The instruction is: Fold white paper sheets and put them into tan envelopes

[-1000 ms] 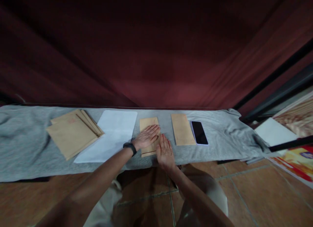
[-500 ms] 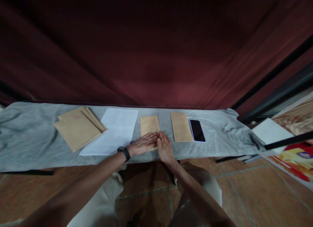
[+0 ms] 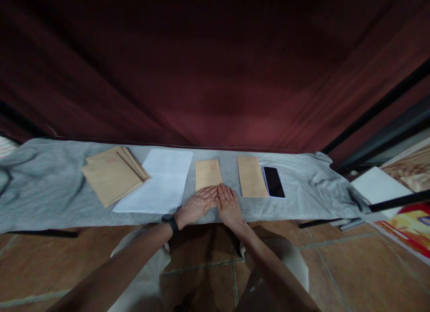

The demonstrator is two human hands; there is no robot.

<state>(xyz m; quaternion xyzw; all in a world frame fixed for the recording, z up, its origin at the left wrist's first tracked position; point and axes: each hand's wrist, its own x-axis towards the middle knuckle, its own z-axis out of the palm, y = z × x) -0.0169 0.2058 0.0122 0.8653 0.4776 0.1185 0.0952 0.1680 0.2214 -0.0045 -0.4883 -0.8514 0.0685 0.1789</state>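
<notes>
Your left hand (image 3: 195,206) and right hand (image 3: 228,203) lay flat, fingers spread open, side by side on the near end of a brown envelope (image 3: 208,175) on the table (image 3: 50,200); another envelope (image 3: 251,182) sat just right of them.

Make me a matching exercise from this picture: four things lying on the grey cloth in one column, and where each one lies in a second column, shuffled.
Things:
1. phone
2. white sheet
3. stack of brown envelopes
4. small brown envelope

Places:
A. farthest left of the four
B. under the fingertips of both hands
C. farthest right, beside a single brown envelope
D. between the stack and the hands

Pairs: 1-C, 2-D, 3-A, 4-B
</notes>
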